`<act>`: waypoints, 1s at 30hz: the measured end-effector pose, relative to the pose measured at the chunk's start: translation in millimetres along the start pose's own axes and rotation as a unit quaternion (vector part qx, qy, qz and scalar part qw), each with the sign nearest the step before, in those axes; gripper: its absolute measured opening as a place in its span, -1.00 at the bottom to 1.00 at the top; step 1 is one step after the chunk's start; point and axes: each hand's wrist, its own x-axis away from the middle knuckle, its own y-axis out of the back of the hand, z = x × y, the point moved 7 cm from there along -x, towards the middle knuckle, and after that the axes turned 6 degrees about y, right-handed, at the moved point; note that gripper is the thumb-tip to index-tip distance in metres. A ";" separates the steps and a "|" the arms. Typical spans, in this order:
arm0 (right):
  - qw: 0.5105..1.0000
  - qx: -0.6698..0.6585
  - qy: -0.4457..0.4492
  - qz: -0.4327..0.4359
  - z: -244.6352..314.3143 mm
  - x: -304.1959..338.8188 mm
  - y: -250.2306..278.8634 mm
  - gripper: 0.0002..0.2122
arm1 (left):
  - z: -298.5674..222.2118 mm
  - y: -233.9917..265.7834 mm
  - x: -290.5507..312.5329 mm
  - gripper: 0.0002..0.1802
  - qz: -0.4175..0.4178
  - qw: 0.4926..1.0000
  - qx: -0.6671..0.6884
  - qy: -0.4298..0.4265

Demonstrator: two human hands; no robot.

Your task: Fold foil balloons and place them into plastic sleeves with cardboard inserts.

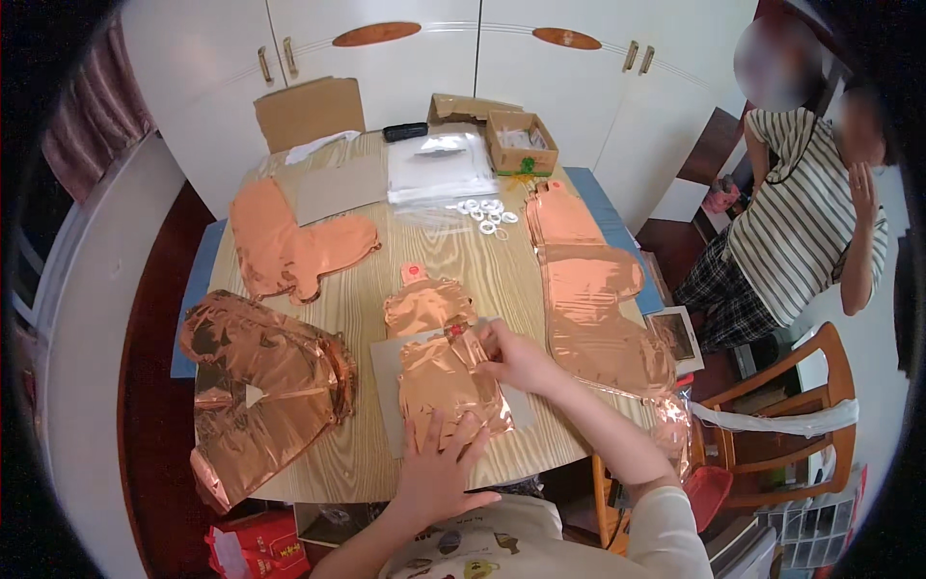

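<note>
A flat, uninflated rose-gold foil balloon (434, 362) lies in front of me, partly on a grey card (388, 386). A tab with a red mark sticks out at its far end. My left hand (439, 473) rests on the balloon's near end with its fingers spread. At the balloon's right side, my right hand (516, 359) is closed, thumb and fingers pinching a folded part of the foil. A small red mark shows on the foil beside those fingertips.
More flat foil balloons lie at the far left (265, 236), near left (265, 386) and right (588, 289). Behind are clear plastic bags (439, 169), white ribbon rolls (487, 212) and a small cardboard box (522, 143). Two people stand at the right, near a wooden chair (830, 415).
</note>
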 end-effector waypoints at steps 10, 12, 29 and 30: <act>0.914 -0.345 -0.135 0.165 -19.0 -31.5 -10.5 -0.90 | 0.7 2.0 0.8 -0.03 -0.006 1.000 -0.004 -0.004; 0.928 -0.318 -0.117 0.154 -16.5 -33.3 -7.0 -0.90 | 0.4 2.1 0.4 -0.04 -0.006 1.000 -0.002 -0.003; 0.930 0.299 0.199 0.078 33.5 35.4 -46.3 -0.35 | 3.7 -5.6 -0.5 -0.06 0.033 0.999 0.018 0.007; 0.931 0.301 0.196 0.066 31.6 32.8 -43.5 -0.34 | 3.5 -4.5 -0.6 -0.05 0.030 0.999 0.017 0.008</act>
